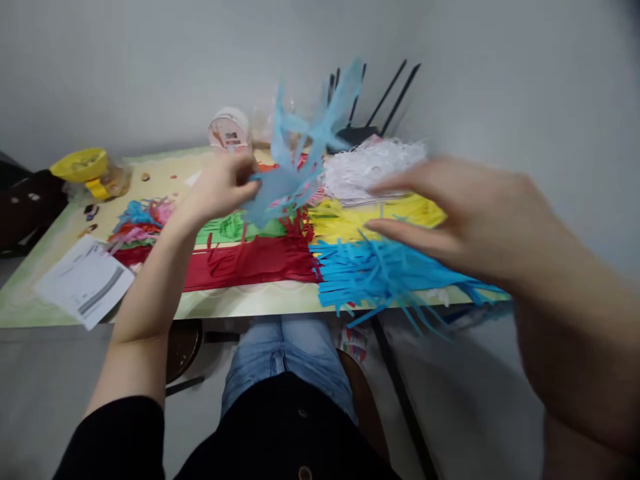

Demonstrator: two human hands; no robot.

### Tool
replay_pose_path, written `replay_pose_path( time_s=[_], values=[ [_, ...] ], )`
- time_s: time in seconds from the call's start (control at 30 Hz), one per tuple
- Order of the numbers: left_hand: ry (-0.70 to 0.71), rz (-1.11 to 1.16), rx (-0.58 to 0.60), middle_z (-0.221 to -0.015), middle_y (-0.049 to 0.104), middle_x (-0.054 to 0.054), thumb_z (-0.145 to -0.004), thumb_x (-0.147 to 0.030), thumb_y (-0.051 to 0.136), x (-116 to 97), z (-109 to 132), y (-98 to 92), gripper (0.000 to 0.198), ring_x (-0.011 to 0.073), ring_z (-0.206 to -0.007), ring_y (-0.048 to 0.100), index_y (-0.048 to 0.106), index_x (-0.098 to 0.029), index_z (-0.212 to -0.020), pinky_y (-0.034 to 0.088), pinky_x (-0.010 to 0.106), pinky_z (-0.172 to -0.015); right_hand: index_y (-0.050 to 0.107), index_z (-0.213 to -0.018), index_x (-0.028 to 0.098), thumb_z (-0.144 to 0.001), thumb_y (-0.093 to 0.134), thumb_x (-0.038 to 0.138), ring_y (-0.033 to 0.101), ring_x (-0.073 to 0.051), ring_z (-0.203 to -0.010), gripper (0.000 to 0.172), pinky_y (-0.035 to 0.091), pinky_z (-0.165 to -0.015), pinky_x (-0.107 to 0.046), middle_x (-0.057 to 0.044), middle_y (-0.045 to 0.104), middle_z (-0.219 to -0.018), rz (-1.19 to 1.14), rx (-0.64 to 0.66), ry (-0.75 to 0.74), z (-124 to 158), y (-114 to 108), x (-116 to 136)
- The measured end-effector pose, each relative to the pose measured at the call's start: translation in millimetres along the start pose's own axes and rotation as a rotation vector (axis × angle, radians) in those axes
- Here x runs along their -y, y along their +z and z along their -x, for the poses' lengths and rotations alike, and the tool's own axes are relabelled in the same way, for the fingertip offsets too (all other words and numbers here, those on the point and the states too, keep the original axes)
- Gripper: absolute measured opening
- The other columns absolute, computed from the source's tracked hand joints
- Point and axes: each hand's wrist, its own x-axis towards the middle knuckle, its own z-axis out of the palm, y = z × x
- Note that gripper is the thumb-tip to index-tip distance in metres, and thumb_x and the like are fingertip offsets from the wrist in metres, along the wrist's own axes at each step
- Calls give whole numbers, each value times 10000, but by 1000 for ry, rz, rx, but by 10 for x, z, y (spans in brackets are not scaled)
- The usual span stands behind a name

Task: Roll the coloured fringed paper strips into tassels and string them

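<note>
My left hand point(227, 187) pinches the edge of a light blue fringed sheet of tissue paper point(280, 190), whose strips fly upward, blurred by motion. To the right, my right hand point(450, 207) is held in the air with thumb and fingers apart and nothing between them. Beneath it lie blue fringed paper point(370, 267) and yellow fringed paper point(360, 220). Dark red fringed paper point(245, 263) is spread below my left hand, with green fringed paper point(235, 227) behind it. A pile of white shredded strips point(373, 167) sits behind the yellow.
On the table point(210, 307) at left are a white printed sheet point(85, 280), a heap of mixed coloured strips point(140, 223) and a yellow bowl-like container point(83, 167). A white tub point(229, 128) and a black router with antennas point(355, 135) stand near the wall.
</note>
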Motion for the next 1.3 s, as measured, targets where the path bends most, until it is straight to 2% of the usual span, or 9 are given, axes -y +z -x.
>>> replay_pose_path(
  time_s=[0.1, 0.23, 0.3, 0.4, 0.5, 0.67, 0.9, 1.1, 1.3],
  values=[
    [1, -78, 143, -693, 575, 2, -762, -219, 583, -155, 227, -47, 36, 133, -658, 510, 580, -184, -767, 420, 290, -657, 608, -1464, 150, -864, 780, 529, 472, -440, -1476, 729, 391, -1215, -596, -192, 571, -1550, -119, 46, -281, -830, 244, 539],
    [-26, -56, 223, -631, 489, -16, -789, -249, 586, -90, 441, -301, 119, 133, -636, 437, 533, -193, -699, 376, 289, -652, 756, -1078, 202, -889, 744, 430, 694, -298, -1098, 296, 533, -969, -429, -92, 777, -1077, -361, 367, -255, -1452, 717, 628],
    [-72, -6, 220, -638, 478, -17, -799, -288, 614, 55, 524, -418, 170, 134, -641, 434, 523, -194, -690, 372, 287, -647, 741, -923, 200, -870, 758, 410, 692, -233, -913, 217, 533, -841, -359, -48, 749, -887, -509, 432, -194, -1557, 837, 549],
    [-104, 135, 132, -694, 511, -10, -810, -346, 648, 287, 580, -492, 197, 131, -674, 466, 554, -185, -746, 392, 271, -647, 723, -960, 208, -804, 825, 416, 657, -178, -817, 280, 517, -736, -297, -2, 716, -833, -780, 440, -115, -1608, 909, 504],
    [-75, 246, 108, -704, 517, -15, -806, -354, 670, 430, 547, -455, 209, 129, -696, 496, 558, -183, -764, 423, 256, -658, 726, -1040, 226, -708, 901, 460, 652, -153, -800, 442, 512, -678, -253, 20, 726, -874, -1015, 485, -47, -1615, 987, 533],
    [-58, 371, 199, -695, 526, -16, -784, -351, 714, 520, 439, -307, 242, 126, -677, 518, 547, -184, -732, 431, 249, -621, 730, -816, 188, -711, 899, 499, 599, -117, -664, 369, 470, -563, -226, 18, 687, -727, -1178, 692, 67, -1537, 1115, 460],
    [-125, 517, 19, -947, 718, 48, -801, -492, 795, 681, 376, 47, 389, 193, -892, 665, 678, -165, -975, 547, 289, -757, 622, -784, 199, -666, 941, 408, 546, -123, -644, 399, 419, -540, -253, 15, 624, -728, -1132, 386, 354, -1287, 1108, 344],
    [-131, 528, -156, -964, 739, 47, -808, -574, 817, 771, 400, 264, 464, 207, -923, 693, 719, -188, -1046, 571, 298, -767, 598, -795, 203, -718, 867, 308, 532, -152, -710, 298, 412, -621, -283, 17, 556, -733, -964, 325, 348, -1079, 1110, 236],
    [-127, 684, -215, -886, 743, 47, -778, -667, 816, 788, 472, 408, 485, 173, -779, 673, 779, -219, -958, 546, 289, -681, 623, -867, 234, -776, 791, 357, 546, -152, -758, 227, 436, -684, -293, 11, 596, -837, -1090, 80, 373, -914, 1200, 277]
  ],
)
